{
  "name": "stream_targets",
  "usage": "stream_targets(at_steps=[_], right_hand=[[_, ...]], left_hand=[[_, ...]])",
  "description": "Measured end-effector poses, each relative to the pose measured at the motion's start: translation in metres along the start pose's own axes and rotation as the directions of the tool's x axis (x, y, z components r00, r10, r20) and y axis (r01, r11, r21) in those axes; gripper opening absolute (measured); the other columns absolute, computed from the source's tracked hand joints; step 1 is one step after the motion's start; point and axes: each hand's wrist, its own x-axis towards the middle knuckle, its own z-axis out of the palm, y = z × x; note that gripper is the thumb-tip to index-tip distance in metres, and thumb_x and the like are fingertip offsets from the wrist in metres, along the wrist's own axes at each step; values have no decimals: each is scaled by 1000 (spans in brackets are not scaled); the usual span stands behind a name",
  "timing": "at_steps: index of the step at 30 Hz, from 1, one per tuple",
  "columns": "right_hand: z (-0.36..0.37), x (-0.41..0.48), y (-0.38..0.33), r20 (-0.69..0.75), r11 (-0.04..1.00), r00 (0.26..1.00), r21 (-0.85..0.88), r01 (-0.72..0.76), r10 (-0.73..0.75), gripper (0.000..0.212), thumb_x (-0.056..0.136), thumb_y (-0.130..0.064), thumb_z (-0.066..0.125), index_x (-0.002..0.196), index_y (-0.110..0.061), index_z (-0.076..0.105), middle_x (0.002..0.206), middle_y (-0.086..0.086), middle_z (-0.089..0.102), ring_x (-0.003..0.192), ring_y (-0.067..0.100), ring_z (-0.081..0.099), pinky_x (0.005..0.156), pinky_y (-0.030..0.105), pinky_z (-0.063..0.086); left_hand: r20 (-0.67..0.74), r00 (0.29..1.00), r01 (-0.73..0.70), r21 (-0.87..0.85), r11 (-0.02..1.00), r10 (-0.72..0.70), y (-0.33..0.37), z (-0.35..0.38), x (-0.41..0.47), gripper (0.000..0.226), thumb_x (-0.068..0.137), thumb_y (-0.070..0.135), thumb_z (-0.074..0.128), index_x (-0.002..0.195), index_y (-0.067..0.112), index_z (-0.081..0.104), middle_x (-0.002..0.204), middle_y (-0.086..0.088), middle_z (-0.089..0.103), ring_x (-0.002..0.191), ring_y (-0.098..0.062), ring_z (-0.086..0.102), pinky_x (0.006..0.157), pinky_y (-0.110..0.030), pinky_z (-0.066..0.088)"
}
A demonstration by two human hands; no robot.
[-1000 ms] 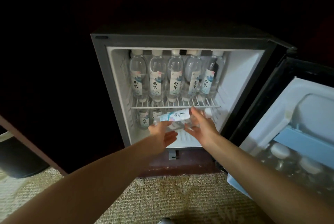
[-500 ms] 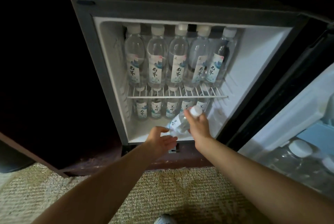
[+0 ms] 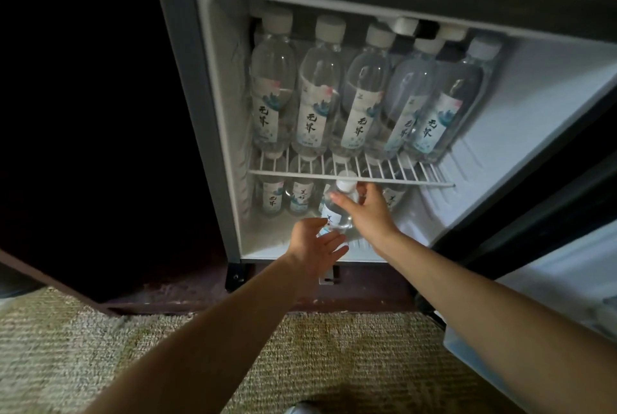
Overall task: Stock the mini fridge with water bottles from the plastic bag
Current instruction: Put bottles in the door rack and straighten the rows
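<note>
An open mini fridge fills the upper frame, its door swung out to the right above woven carpet. A wire shelf splits the inside. On it stands a full row of labelled water bottles with more caps behind; under it, more bottles line the back of the lower compartment. The plastic bag is not in view.

Two bare arms reach in from the bottom of the frame toward the lower compartment. The right hand comes from the right, wrist bent inward, thumb and fingers wrapped round the upper part of one water bottle. That bottle is just under the shelf's front edge, leaning slightly, its white cap nearly level with the shelf wire. The left hand is below and in front, palm turned toward the bottle's base, fingers spread and loose. The dim light leaves it unclear whether they touch the base.

The step in hand looks like standing this bottle in the front of the lower compartment. The next move would call for lowering the base onto the fridge floor, keeping the cap clear of the shelf, righting the bottle beside the back row, and only then letting go.
</note>
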Motion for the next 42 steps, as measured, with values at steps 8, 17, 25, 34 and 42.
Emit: stream_targets(at_steps=[8,17,25,34,42], right_hand=[[-18,-2,0,137,1000,990,-1,18,-17,30,90,-22,62,114,-18,46,116,-5,52,111,11,50,97,30,39],[-33,-9,17,-76,995,996,89,44,-37,25,91,-17,62,110,-27,50,119,10,58,111,26,57,98,44,47],[-53,-47,-1,46,992,999,127,-13,7,28,90,-18,63,115,-19,50,105,-5,56,109,22,56,92,43,48],[-114,-138,-58,-9,878,996,474,-71,85,19,94,-25,58,111,-24,49,123,-2,53,113,15,54,84,43,56],[-194,-229,-82,-184,802,981,594,60,64,27,93,-24,60,117,-19,50,126,8,57,112,24,61,80,46,58]], left_hand=[[48,998,44,-32,999,-42,-6,12,10,16,93,15,40,105,6,46,104,-17,55,118,-34,51,105,-48,38],[75,993,82,148,986,-94,-19,21,8,11,93,20,43,96,13,52,101,-11,53,106,-29,51,99,-42,42],[121,946,-226,912,342,301,-47,0,21,100,61,17,82,146,27,29,133,-18,47,109,-32,57,90,-40,52],[161,893,-279,931,235,421,-37,38,-82,75,69,12,83,129,14,38,107,-8,62,79,-30,67,65,-40,58],[260,872,-399,869,294,413,-62,108,-184,78,63,-7,82,128,10,42,106,-9,57,68,-19,63,68,-46,59]])
